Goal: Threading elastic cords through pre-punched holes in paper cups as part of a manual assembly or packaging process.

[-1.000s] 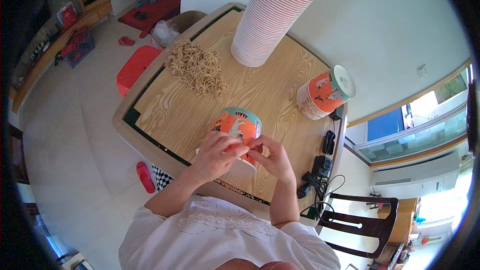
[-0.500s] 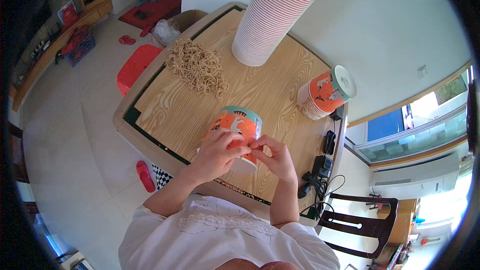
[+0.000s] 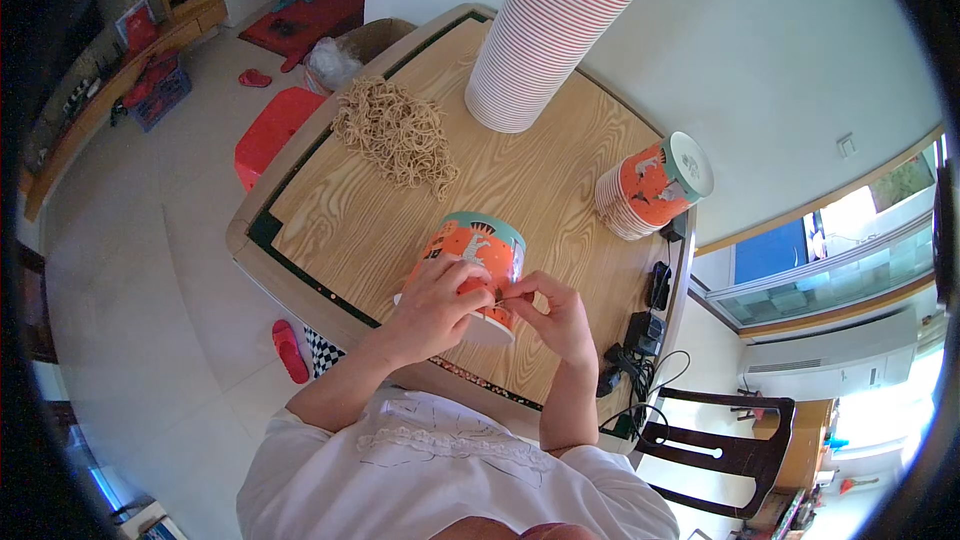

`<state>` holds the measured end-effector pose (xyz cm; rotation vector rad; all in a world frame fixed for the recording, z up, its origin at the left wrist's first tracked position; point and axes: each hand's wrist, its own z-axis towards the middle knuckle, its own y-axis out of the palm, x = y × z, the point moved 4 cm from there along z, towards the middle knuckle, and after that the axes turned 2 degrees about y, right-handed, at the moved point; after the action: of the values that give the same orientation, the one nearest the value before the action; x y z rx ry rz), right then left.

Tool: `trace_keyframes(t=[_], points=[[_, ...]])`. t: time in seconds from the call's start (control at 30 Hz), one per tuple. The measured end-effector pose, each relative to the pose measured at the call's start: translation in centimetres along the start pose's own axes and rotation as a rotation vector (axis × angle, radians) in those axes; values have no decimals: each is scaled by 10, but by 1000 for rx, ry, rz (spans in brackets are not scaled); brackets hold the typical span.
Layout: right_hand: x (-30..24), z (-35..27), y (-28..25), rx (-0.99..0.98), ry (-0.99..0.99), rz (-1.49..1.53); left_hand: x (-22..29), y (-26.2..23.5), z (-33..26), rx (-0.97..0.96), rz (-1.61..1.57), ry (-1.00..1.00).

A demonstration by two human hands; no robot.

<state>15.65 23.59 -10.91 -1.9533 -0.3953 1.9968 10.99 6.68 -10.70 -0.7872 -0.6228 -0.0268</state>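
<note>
An orange paper cup [image 3: 478, 252] with a teal rim and animal pictures stands upside down on the wooden table [image 3: 330, 230], close to its near edge. My left hand [image 3: 432, 308] wraps around the cup's side. My right hand [image 3: 553, 312] pinches something small and tan, like a rubber band, against the cup wall. A heap of tan rubber bands [image 3: 398, 135] lies on the table's far left part.
A tall stack of matching cups [image 3: 552, 32] rises at the table's far side, and a short stack [image 3: 648, 185] lies at the right. Black chargers and cables [image 3: 640, 340] sit on the right edge. A dark chair [image 3: 720, 450], red stool [image 3: 272, 130] and red slipper [image 3: 290, 350] surround the table.
My hands have shifted slightly on the cup; the fingers of the right hand have moved along its wall. The cup stays in the same spot.
</note>
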Motion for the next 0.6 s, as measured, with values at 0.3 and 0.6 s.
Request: trace_keyframes(t=[0.3, 0.6], points=[[8, 4, -8, 10, -63, -26, -1, -2, -1, 32, -33, -23], [21, 7, -13, 83, -83, 25, -5, -5, -2, 113, -80, -55]])
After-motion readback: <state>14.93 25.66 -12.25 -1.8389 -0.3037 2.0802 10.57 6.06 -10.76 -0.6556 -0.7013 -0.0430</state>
